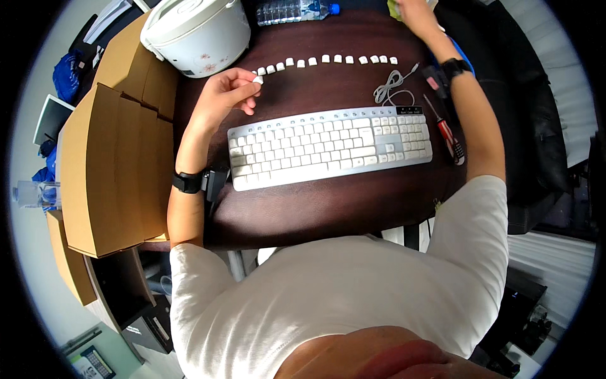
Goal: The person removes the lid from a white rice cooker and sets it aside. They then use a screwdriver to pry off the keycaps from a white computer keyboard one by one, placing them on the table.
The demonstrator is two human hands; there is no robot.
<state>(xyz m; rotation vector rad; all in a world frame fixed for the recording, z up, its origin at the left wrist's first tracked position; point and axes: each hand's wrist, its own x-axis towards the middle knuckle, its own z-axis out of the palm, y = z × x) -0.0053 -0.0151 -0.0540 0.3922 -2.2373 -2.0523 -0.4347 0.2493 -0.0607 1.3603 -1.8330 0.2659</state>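
A white keyboard [328, 146] lies across the dark round table [328, 202], its cable [390, 87] coiled behind it. Beyond the keyboard, a curved row of several loose white keycaps [328, 60] sits on the table. My left hand [226, 93] hovers at the row's left end and pinches a white keycap [257, 79] between thumb and fingers. My right hand [413, 14] reaches to the far edge of the table and grips a yellow-green cloth [395, 7], mostly hidden at the frame's top.
A white rice cooker [199, 31] stands at the far left, a plastic water bottle [293, 11] behind the keycaps. A red-handled screwdriver [447, 131] lies right of the keyboard. Brown cardboard boxes [113, 164] stack along the left. A black chair [536, 126] is on the right.
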